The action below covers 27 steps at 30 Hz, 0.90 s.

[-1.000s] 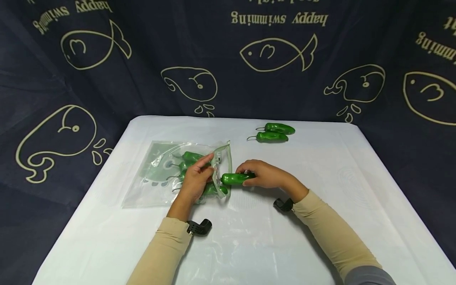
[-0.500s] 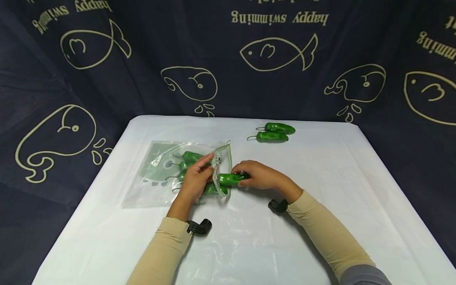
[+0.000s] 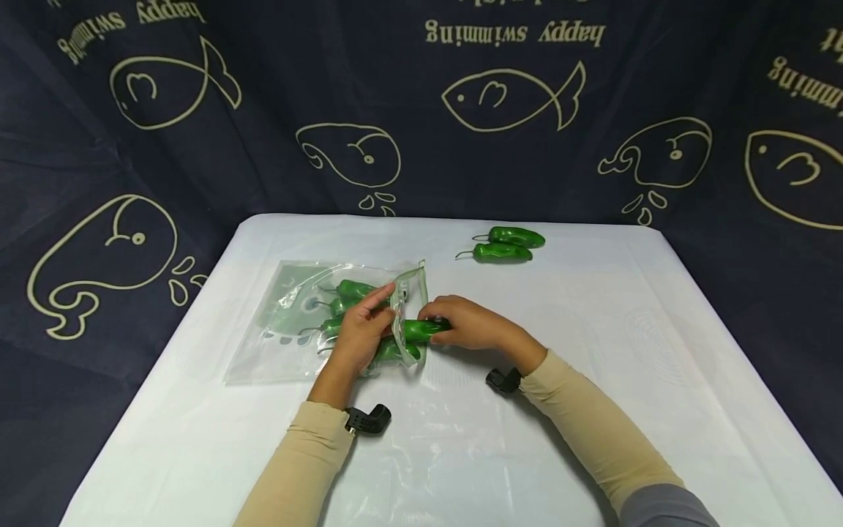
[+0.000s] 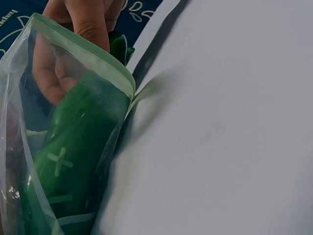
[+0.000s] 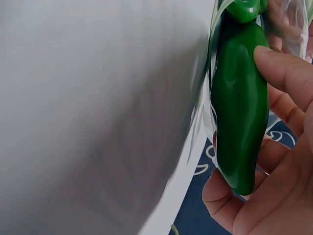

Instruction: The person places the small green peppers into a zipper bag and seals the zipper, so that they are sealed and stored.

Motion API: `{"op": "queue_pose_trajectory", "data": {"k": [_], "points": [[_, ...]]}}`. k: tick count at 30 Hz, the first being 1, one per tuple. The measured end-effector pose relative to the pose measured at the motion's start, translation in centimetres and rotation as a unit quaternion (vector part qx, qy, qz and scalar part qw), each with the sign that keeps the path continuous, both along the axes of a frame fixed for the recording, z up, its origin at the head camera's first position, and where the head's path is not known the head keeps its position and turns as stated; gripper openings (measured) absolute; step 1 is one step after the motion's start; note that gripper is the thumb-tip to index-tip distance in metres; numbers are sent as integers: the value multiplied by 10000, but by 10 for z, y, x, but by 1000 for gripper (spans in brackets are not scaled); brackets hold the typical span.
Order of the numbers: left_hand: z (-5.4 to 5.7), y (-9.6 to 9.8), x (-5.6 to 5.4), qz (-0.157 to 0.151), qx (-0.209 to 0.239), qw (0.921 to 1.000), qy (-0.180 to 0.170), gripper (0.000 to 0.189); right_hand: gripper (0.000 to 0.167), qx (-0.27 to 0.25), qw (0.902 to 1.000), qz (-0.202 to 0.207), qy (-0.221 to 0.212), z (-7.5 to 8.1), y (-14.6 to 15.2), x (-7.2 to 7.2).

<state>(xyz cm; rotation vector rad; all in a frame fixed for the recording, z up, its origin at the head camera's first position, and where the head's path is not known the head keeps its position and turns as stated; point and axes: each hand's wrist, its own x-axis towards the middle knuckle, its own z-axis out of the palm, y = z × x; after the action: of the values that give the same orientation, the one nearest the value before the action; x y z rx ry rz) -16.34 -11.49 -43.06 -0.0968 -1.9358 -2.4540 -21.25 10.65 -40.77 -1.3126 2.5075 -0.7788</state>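
Observation:
A clear zip bag with a printed whale lies flat on the table, several green peppers inside it. My left hand holds the bag by its mouth, which stands parted toward the right. In my right hand is another green pepper, gripped between thumb and fingers near its tip. Its stem end is inside the bag's mouth, while the tip stays outside within my fingers. Through the clear plastic, the left wrist view shows my right fingers right at the green-edged opening.
Two more green peppers lie side by side toward the back of the white table. A dark blue cloth with fish and whale drawings hangs behind and around the table.
My right hand has moved left, sliding the pepper further into the bag's mouth. My left hand and the bag have stayed in place; the two peppers at the back lie as before.

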Motion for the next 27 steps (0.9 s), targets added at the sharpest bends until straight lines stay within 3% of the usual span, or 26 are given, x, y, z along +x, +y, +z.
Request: {"op": "queue_pose_trajectory", "data": {"k": [27], "points": [[0,1,-1,-8,13,10000,-36,53,34,-163,9995,-201,-158,-1,-19,5]]}}
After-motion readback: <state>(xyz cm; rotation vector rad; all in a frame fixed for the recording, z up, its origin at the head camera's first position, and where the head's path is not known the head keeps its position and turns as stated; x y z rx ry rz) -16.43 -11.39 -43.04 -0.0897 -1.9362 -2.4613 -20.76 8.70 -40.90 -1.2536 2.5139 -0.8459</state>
